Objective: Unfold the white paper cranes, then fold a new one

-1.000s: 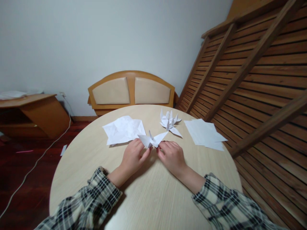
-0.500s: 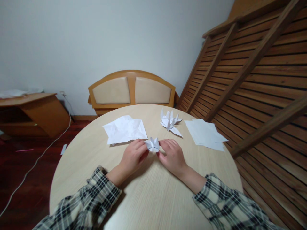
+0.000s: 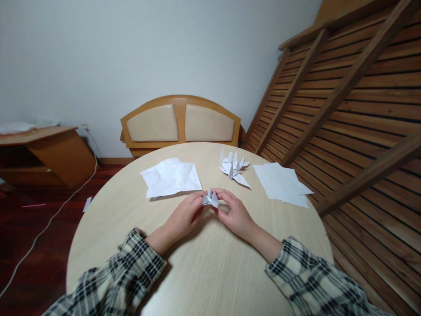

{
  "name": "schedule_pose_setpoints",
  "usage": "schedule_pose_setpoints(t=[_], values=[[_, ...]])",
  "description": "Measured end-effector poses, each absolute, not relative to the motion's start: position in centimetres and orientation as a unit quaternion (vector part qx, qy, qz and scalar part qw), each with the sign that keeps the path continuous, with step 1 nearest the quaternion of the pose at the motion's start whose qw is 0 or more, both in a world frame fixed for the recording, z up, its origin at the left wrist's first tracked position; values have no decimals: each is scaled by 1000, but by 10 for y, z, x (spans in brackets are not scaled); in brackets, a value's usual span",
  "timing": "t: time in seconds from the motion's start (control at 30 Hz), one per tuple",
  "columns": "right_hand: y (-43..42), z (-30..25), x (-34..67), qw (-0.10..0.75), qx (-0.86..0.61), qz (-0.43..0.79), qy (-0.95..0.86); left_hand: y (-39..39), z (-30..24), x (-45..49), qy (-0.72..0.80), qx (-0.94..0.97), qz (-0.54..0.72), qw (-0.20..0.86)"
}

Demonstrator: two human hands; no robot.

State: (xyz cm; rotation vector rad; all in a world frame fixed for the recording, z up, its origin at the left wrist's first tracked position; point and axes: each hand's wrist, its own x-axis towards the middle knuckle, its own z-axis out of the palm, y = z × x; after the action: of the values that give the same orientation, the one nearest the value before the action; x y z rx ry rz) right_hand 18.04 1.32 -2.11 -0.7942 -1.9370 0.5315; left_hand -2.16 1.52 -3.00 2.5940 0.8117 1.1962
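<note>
A small folded piece of white paper (image 3: 211, 199) with pointed flaps standing up is pinched between my two hands, above the middle of the table. My left hand (image 3: 186, 213) grips its left side, fingers closed. On the other side, my right hand (image 3: 236, 215) holds it with thumb and fingers, the forefinger curved along the back edge. Some of the fingertips are hidden behind the paper. Just beyond lie several white origami cranes (image 3: 233, 166) bunched together.
Creased white sheets (image 3: 171, 177) lie at the left of the round table (image 3: 210, 272); flat white sheets (image 3: 281, 182) lie at the right. A padded headboard (image 3: 180, 120) stands behind. Slatted wood (image 3: 355, 109) leans at the right. A cable (image 3: 49, 224) crosses the floor.
My hands have drawn slightly closer together around the folded paper. Its flaps now stand more upright and look narrower. The cranes and sheets have stayed in place.
</note>
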Motion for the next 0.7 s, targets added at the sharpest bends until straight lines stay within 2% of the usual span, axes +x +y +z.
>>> schedule_pose_setpoints(t=[0.27, 0.5, 0.7], values=[[12, -23, 179, 486, -329, 219, -779, 16, -31, -20, 280, 858, 414, 118], [15, -24, 178, 510, -346, 191, -764, 17, -30, -21, 312, 847, 420, 98], [13, -21, 177, 494, -375, 217, -754, 12, -26, -18, 344, 826, 429, 126]])
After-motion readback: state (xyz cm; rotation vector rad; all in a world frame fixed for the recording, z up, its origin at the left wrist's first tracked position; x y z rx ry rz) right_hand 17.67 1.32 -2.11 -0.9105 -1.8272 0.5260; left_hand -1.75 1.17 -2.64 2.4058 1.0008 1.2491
